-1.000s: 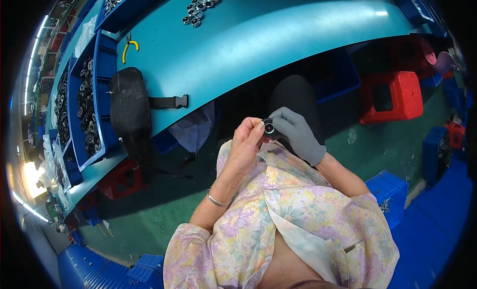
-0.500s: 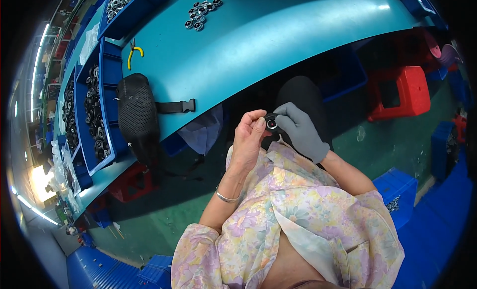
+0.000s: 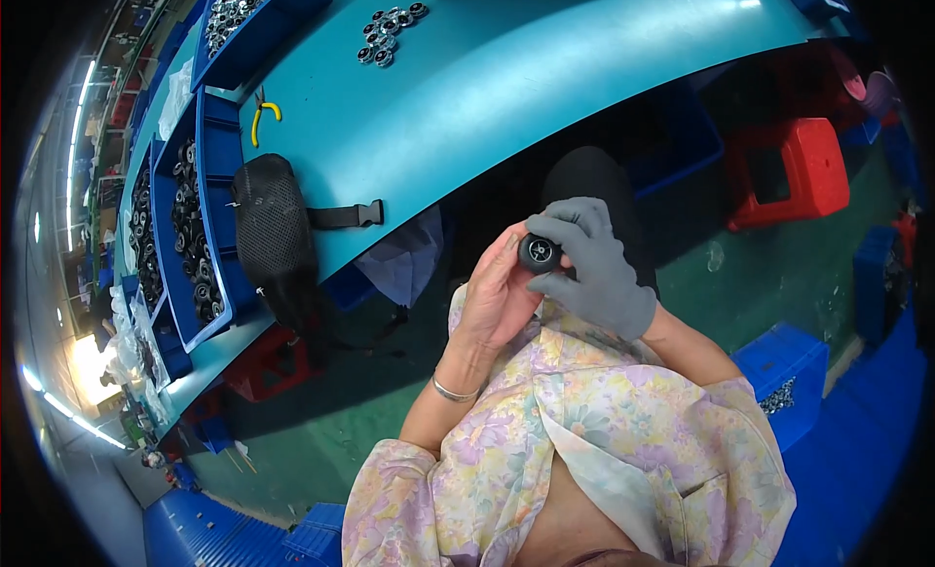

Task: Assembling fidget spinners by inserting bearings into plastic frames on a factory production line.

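Note:
A small black wheel (image 3: 539, 253) with a silvery spoked hub is held up between my two hands, its hub side facing me. My bare left hand (image 3: 495, 286) closes on it from the left, with the thumb at its rim. On the other side my right hand (image 3: 602, 270), in a grey glove, has its fingertips round the wheel's edge. Both hands are above my lap, in front of the table edge. Part of the wheel's rim is hidden behind the fingers.
A teal table (image 3: 467, 90) curves ahead, with several silvery round parts (image 3: 387, 31), yellow-handled pliers (image 3: 263, 119) and a black mesh bag (image 3: 273, 221) on it. Blue bins (image 3: 216, 202) hold black wheels at left. A red stool (image 3: 818, 172) stands at right.
The wheel has been turned so that its spoked hub now faces me. My gloved hand has shifted its fingers round the wheel's edge, and my left hand has opened more to the palm.

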`<state>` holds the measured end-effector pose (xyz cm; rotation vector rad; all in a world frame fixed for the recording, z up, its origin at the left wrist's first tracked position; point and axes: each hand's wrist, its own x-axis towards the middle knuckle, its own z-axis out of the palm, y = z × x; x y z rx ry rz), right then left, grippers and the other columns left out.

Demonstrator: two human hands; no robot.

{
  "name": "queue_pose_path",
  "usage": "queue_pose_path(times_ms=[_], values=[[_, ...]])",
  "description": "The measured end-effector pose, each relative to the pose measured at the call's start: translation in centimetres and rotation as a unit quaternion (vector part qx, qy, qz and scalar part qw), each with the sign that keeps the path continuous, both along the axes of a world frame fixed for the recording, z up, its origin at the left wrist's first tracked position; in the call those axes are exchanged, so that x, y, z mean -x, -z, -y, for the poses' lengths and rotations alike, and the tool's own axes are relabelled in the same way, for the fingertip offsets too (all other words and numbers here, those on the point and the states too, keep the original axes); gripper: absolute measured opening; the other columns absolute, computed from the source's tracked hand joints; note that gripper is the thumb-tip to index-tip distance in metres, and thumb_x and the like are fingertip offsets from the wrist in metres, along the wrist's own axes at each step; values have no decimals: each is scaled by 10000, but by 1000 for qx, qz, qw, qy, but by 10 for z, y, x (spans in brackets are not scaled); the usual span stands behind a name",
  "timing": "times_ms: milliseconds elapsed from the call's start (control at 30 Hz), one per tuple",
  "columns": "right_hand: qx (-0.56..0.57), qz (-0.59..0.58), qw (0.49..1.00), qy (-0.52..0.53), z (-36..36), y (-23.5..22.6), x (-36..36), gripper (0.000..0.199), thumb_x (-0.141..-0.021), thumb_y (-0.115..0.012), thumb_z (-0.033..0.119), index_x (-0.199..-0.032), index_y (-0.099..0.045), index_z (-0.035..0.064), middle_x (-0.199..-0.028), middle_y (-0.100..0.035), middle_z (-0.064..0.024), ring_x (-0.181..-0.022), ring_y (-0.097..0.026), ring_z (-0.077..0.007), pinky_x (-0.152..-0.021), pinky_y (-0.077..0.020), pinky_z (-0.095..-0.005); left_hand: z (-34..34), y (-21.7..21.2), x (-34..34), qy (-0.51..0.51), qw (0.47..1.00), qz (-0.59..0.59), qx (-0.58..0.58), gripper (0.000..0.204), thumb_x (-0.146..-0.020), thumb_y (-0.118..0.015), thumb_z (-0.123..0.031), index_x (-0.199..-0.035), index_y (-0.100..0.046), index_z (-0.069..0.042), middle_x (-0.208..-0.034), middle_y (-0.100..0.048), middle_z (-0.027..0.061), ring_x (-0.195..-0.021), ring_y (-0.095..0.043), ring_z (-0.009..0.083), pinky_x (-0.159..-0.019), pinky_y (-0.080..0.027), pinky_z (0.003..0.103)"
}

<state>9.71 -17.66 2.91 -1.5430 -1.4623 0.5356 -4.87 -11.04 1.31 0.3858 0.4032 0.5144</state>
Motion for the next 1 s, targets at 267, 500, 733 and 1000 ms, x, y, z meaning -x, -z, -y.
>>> queue_pose_path(times_ms=[267, 500, 733, 1000], values=[[-10, -11, 999, -42, -6, 5, 1, 540, -673, -784, 112, -1164, -563, 79, -1137, -545, -127, -1068, -515, -340, -904, -449, -422, 6, -4, 7, -24, 1000, -10, 16, 355, -993, -537, -292, -1231, -478, -35, -1115, -616, 134, -1035, -628, 251, -923, -506, 384], [38, -235, 966, 100, 20, 33, -11, 621, -760, -630, -13, -1354, -451, 20, -1250, -510, -101, -1112, -502, -186, -982, -399, -327, 9, 11, 14, -23, 977, -130, -168, 212, -983, -482, -68, -1194, -469, -50, -1127, -633, 113, -921, -638, 158, -848, -516, 306], [45, -168, 979, 109, 12, 51, -13, 413, -881, -536, -13, -1293, -516, -5, -1118, -541, -61, -920, -501, -118, -861, -425, -258, 3, -67, 89, -109, 795, -342, -489, 438, -842, -661, -6, -1243, -485, -15, -1167, -567, 110, -1013, -589, 204, -865, -486, 321], [16, -124, 986, 110, 17, 71, -20, 344, -900, -543, 1, -1244, -550, -3, -1103, -564, -53, -1019, -523, -136, -917, -412, -271, -129, -180, 222, -380, 260, -576, -675, 390, -818, -688, -62, -1190, -575, -35, -1170, -619, 182, -1035, -604, 344, -880, -491, 397]])
